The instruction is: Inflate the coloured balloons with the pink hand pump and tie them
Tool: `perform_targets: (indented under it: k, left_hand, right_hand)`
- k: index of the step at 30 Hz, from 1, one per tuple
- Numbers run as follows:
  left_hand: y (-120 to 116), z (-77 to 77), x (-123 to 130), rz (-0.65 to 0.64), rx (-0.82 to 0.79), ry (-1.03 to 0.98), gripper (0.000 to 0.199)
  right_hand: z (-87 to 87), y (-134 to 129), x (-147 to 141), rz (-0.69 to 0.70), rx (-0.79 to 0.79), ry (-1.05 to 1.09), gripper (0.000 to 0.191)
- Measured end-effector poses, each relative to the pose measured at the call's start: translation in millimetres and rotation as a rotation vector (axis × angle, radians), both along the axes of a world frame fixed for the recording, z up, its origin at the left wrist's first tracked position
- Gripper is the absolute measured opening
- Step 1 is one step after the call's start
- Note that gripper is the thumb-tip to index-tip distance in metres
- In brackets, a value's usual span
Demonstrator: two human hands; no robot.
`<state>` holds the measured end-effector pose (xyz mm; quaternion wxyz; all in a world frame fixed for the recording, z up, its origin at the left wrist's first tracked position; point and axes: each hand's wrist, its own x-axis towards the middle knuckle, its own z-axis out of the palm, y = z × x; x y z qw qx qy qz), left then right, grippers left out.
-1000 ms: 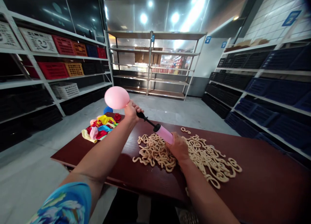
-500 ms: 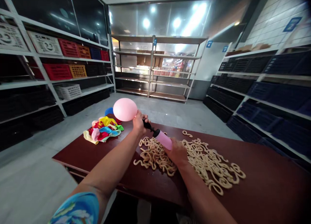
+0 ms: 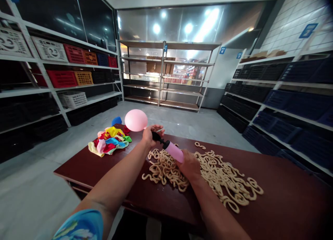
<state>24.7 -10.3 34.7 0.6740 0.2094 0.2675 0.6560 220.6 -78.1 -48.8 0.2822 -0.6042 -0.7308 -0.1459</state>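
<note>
- Plainly smooth, the pump (image 3: 173, 151) is a slim pink tube with a matte black collar and end piece, held slanting above the bench (image 3: 286, 184).
- At its black end, the left hand (image 3: 153, 133) has a loose hold, some fingers lifted off; whether they also pinch the balloon's neck is hard to see.
- Round the pump's pink end, the right hand (image 3: 191, 165) is wrapped firmly.
- Just past the pump's black end sits the pink balloon (image 3: 136, 120), a taut, satiny oval.
- Below the pump and to its right, beige loops (image 3: 221, 174) lie heaped, rope-like and curled, on glossy dark red-brown wood.
- Well left of the pump, limp balloons (image 3: 113, 131) form a rumpled, rubbery pile in yellow, red, pink, blue and green.
</note>
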Motion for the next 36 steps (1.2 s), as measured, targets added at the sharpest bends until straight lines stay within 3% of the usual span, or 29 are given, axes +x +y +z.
perform_targets:
  k: [3, 6, 11, 14, 17, 24, 28, 32, 36]
  left_hand:
    - [-2.9, 5.9, 3.8, 0.039, 0.023, 0.013, 0.007]
    - [-1.2, 22.2, 0.4, 0.106, 0.054, 0.034, 0.007]
    - [12.2, 64.1, -34.7, 0.213, 0.089, 0.070, 0.009]
    - [18.1, 79.2, -51.7, 0.251, 0.089, 0.085, 0.009]
    - [17.1, 76.5, -47.7, 0.253, 0.104, 0.087, 0.008]
    - [-5.2, 34.3, 11.9, 0.153, 0.087, 0.056, 0.008]
    - [-17.8, 20.4, 39.3, 0.103, 0.076, 0.029, 0.009]
    - [-17.3, 25.9, 35.7, 0.112, 0.082, 0.042, 0.009]
    - [-4.5, 46.1, 0.2, 0.158, 0.098, 0.034, 0.010]
  right_hand:
    - [0.3, 0.0, -0.3, 0.005, 0.001, 0.009, 0.022]
    - [1.6, 1.3, 1.3, -0.001, 0.021, 0.026, 0.027]
    - [3.5, 7.8, 10.8, -0.040, 0.027, 0.043, 0.027]
    - [2.5, 10.8, 15.4, -0.058, 0.028, 0.041, 0.027]
    - [0.4, 10.4, 16.3, -0.088, 0.001, 0.017, 0.023]
    - [1.3, 2.4, 8.2, -0.080, -0.009, -0.018, 0.021]
    - [2.4, 0.5, 4.6, -0.074, 0.015, -0.002, 0.022]
    - [4.2, 2.1, 5.7, -0.049, 0.035, 0.012, 0.024]
    - [6.9, 6.5, 10.8, -0.044, 0.067, 0.013, 0.025]
